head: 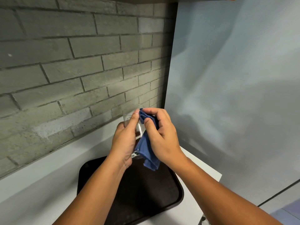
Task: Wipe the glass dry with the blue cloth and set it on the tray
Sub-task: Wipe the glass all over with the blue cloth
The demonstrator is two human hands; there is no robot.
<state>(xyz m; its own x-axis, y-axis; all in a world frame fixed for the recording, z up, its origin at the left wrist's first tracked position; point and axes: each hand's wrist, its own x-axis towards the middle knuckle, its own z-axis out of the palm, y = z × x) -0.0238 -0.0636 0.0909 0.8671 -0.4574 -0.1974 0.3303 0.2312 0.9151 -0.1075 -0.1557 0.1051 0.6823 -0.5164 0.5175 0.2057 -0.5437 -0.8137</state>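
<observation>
Fingers of the right hand are curled and pinched together on a bunched fold of the blue cloth, pressing it against the side of the glass just below its rim. The rest of the cloth hangs down between the two hands. The left hand is wrapped around the lower body of the glass, thumb lying up along its near side, fingers clamped on it from behind. The clear glass is held upright or nearly so at the centre of the frame, in the air above the far edge of the tray, not touching it. The dark tray lies on a white counter in the lower middle of the frame. A grey brick wall fills the upper left and a pale plain wall the right. The step in hand appears to be the wiping, with the cloth working the outside near the top. Whether the glass is dry cannot be told. The next move likely calls for turning the glass in the left hand so the cloth covers the remaining surface, then lowering it base first onto the tray.
</observation>
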